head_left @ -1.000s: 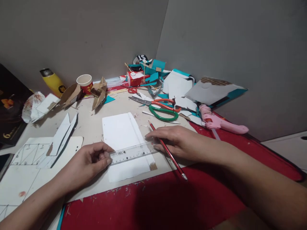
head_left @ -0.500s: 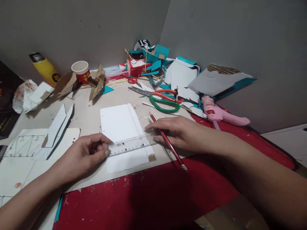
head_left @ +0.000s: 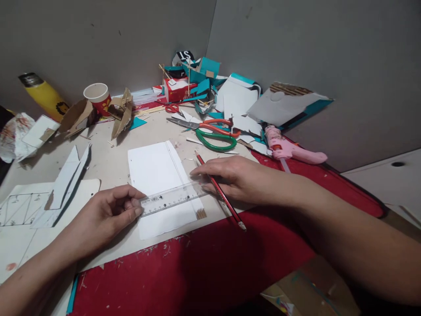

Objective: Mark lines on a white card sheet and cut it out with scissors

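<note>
A clear plastic ruler (head_left: 173, 199) lies across a white card (head_left: 153, 169) that has pencil lines along its right side and a bare brown patch at its lower right corner. My left hand (head_left: 120, 210) pinches the ruler's left end between thumb and fingers. At the other end, my right hand (head_left: 226, 177) grips the ruler, its fingertips around the edge. A red and black pencil (head_left: 223, 197) is tucked between the fingers of that same hand, its tip pointing away from me and its other end toward me.
Beyond the card lie large scissors (head_left: 215, 134) with orange and green handles. A pink glue gun (head_left: 292, 149) rests at the right. Cut cardboard (head_left: 237, 96) is heaped behind. A paper cup (head_left: 98, 98), a yellow bottle (head_left: 46, 96) and a notebook (head_left: 19, 241) with drawn lines are leftward.
The view has turned slightly right, so everything appears shifted left. Both hands keep their hold on the ruler, which stays in about the same place on the card.
</note>
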`<state>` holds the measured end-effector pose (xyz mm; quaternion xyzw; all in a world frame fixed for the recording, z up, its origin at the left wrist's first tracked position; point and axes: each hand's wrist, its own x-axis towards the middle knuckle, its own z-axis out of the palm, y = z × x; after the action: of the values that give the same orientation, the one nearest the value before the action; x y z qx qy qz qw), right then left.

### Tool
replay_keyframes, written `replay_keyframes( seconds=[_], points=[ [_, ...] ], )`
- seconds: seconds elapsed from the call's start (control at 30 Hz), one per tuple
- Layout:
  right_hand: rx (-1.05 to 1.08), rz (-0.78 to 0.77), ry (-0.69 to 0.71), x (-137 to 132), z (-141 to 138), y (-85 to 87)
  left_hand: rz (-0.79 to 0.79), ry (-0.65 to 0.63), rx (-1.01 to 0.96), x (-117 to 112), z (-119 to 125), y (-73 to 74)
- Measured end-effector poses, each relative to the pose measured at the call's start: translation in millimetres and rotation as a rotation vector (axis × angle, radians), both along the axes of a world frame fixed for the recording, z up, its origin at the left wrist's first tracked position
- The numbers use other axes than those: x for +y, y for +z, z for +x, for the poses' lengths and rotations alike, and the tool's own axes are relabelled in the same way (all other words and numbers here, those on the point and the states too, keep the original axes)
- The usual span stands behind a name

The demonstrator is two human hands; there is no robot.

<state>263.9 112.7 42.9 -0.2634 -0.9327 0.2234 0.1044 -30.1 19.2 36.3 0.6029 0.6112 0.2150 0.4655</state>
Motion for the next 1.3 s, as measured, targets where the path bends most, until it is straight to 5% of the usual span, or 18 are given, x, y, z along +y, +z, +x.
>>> replay_keyframes(
  seconds=[0.87, 1.0, 1.1, 1.2, 1.3],
  points=[
    [0.119, 0.181, 0.012, 2.1, 3.1, -5.1, 0.029, -0.023, -0.059, -0.4, 2.8, 2.9],
    [0.372, 0.035, -0.176, -11.1, 1.9, 9.8, 0.043, -0.042, -0.082, -1.5, 0.0, -1.3],
    [0.572, -0.224, -0.299, -34.7, -4.9, 21.3, 0.042, -0.060, -0.089, -2.0, -1.3, -3.5],
    [0.541, -0.530, -0.181, -61.8, -21.8, 25.5, 0.057, -0.082, -0.089, -1.5, -0.9, -4.2],
    [0.492, -0.485, -0.056, -81.7, -47.4, 21.6, 0.078, -0.094, -0.088, -0.6, 1.0, -3.8]
  ],
)
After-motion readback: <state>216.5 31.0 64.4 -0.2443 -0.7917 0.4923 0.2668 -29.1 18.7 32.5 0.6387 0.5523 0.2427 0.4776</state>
